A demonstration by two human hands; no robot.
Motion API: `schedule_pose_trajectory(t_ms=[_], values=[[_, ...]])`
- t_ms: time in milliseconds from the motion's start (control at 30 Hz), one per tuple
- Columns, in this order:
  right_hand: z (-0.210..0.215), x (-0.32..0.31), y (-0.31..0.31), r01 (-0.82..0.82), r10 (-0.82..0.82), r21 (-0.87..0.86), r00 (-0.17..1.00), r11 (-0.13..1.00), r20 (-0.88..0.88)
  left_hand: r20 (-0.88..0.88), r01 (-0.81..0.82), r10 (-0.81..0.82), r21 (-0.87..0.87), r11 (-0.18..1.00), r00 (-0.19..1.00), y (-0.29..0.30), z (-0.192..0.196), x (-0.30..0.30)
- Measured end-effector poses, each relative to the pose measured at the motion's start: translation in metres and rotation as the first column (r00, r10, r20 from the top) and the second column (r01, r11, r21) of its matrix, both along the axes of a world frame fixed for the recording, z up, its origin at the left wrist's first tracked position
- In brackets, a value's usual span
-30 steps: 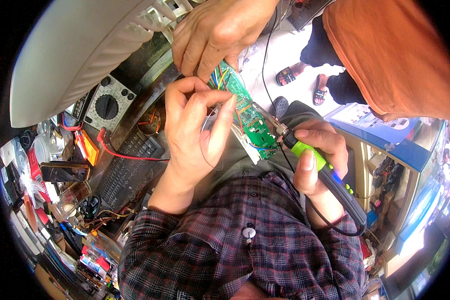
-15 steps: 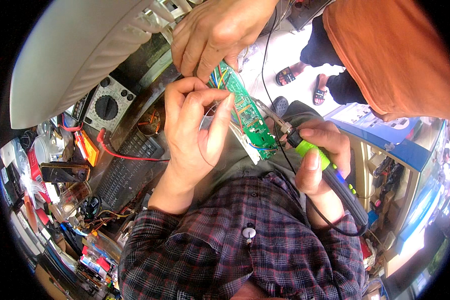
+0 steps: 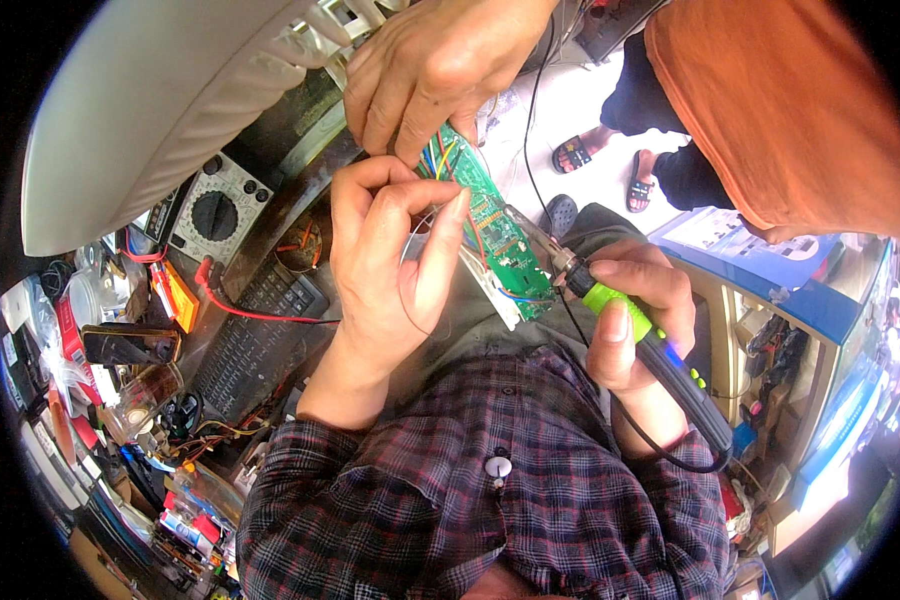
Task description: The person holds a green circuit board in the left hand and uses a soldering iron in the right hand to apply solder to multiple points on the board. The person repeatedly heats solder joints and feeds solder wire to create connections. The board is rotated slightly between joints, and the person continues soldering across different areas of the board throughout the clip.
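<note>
A long green circuit board (image 3: 515, 262) with coloured wires on its upper end lies at an angle in front of me. My left hand (image 3: 395, 245) is closed in a pinch over the board's left edge, on a thin wire that loops down across the palm. In my right hand (image 3: 635, 305) is a soldering iron (image 3: 660, 355) with a lime-green and black handle, held like a pen. Its metal tip points up and left at the board's right edge; whether it touches is hard to see. Another person's hand (image 3: 435, 75) grips the board's upper end from above.
A multimeter (image 3: 215, 215) and a dark keyboard (image 3: 255, 340) lie on the cluttered bench at left, near a phone (image 3: 130, 345). Someone in an orange top (image 3: 790, 110) stands at upper right. A black cable (image 3: 527, 130) hangs past the board. A glass-topped counter (image 3: 820, 300) is at right.
My right hand and the soldering iron have shifted very slightly up and left along the board's right edge. My left hand and the other person's hand stay almost where they were.
</note>
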State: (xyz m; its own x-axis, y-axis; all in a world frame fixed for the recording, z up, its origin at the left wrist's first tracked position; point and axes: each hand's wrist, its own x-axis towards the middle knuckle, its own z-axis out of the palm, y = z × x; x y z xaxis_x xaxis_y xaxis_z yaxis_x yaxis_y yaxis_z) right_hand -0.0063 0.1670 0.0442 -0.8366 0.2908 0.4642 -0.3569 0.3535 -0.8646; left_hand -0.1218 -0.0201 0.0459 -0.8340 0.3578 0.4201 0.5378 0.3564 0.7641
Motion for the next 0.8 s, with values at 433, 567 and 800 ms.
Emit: schedule_pose_trajectory(t_ms=[433, 567, 800], values=[[0.0022, -0.0006, 0.0015, -0.01, 0.01, 0.039, 1.0, 0.999, 0.0, -0.006, -0.004, 0.004, -0.006, 1.0, 1.0, 0.0001, 0.0011, 0.0002], [0.0024, -0.0001, 0.0017, 0.005, -0.004, 0.033, 1.0, 0.999, -0.007, -0.01, -0.007, 0.007, -0.005, 1.0, 1.0, 0.0, 0.0001, -0.0001], [0.001, 0.0044, 0.0036, 0.003, -0.003, 0.046, 1.0, 0.999, 0.006, -0.002, 0.01, -0.01, -0.002, 1.0, 1.0, -0.0006, 0.0024, -0.0002]])
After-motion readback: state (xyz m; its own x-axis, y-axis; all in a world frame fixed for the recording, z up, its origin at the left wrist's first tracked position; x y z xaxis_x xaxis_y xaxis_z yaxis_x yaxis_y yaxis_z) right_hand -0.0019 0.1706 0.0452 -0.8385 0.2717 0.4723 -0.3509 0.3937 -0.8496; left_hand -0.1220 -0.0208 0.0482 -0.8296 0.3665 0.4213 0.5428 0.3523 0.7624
